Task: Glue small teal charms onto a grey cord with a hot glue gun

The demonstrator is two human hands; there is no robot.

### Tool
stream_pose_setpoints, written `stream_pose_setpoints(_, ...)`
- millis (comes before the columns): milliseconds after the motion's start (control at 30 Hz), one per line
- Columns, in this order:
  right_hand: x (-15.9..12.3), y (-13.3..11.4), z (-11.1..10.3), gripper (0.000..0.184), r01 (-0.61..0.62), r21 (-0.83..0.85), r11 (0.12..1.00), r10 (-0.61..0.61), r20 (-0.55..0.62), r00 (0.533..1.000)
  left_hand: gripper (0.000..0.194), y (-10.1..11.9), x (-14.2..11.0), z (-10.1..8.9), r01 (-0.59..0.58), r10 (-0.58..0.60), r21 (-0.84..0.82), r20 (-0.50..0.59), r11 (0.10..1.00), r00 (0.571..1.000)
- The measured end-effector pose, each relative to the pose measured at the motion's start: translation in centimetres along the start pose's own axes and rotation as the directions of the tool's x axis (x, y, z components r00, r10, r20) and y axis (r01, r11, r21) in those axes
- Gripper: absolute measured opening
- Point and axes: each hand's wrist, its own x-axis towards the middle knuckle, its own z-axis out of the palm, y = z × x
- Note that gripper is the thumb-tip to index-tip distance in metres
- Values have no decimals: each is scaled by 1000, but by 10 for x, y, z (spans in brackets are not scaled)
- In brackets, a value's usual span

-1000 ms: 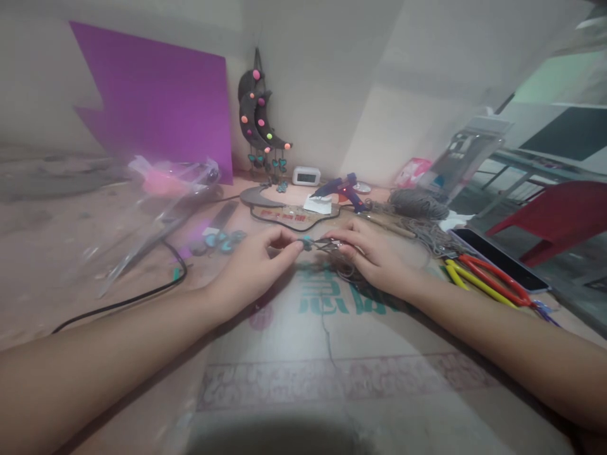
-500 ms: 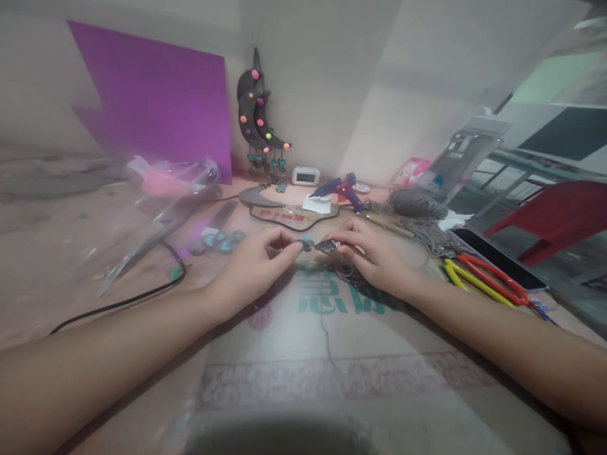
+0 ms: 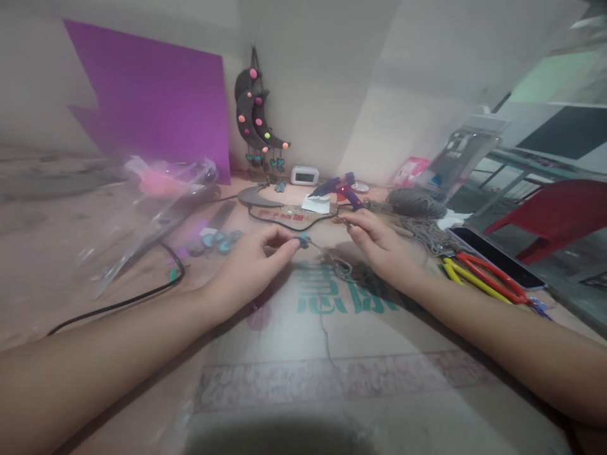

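Between the thumb and fingertips of my left hand (image 3: 265, 253) is a small teal and grey heart ornament (image 3: 305, 241). A thin grey yarn (image 3: 342, 269) trails from it to the right and lies in a loose loop on the table. My right hand (image 3: 379, 243) is raised slightly, further right, its fingers pinched together just below the glue gun (image 3: 337, 186); what the fingertips hold is too small to make out. Left of my left hand lie several teal heart pieces (image 3: 222, 242).
A grey crescent (image 3: 260, 196) and a white clock (image 3: 305, 175) stand at the back. To the right are a yarn ball (image 3: 415, 203), a phone (image 3: 497, 258) and red-handled scissors (image 3: 496, 278). Plastic bags (image 3: 165, 189) and a black cord (image 3: 128, 304) lie left.
My right hand has drawn away from the heart ornament, up and back, taking the shiny metal tool from beside it. The left hand has kept its grip and place.
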Motion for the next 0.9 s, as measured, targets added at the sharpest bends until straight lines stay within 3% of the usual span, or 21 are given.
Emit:
stream_pose_setpoints(167,2,8,0,33,30,-22,999,-27,87,996,25,-5,2,-1,8,-9,-26,-26,1000,1000)
stream_pose_setpoints(367,3,1,-1,30,93,-25,995,-88,155,984,24,-4,3,-2,21,-22,-48,-18,999,1000)
stream_pose_setpoints(900,1,1,0,27,195,-42,980,-188,137,973,26,-8,5,0,28,-28,-33,-5,999,1000)
